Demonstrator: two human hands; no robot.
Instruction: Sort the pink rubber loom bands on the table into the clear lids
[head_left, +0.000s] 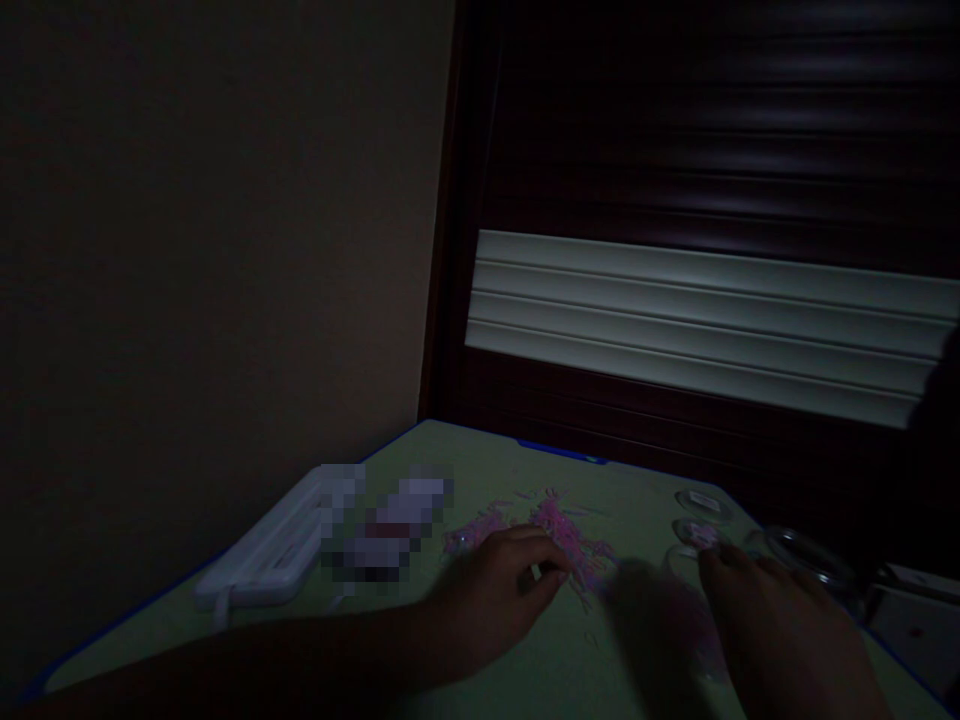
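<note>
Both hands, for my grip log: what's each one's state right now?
Left hand: fingers curled, tips close together by the loose pile of thin pink pieces; cannot tell if holding any.
Right hand: grasp hidden, cannot tell open or closed.

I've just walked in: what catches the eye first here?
The pale slatted band stands out first, bright across the dark panelling at upper right. Below it, loose pink pieces lie heaped on the greenish tabletop, the left hand at their near edge. The right hand is by round clear containers.

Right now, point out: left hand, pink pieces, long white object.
Left hand (501, 592): head view, back of hand.
Pink pieces (560, 524): head view, heap's far part.
Long white object (262, 555): head view, top face.
</note>
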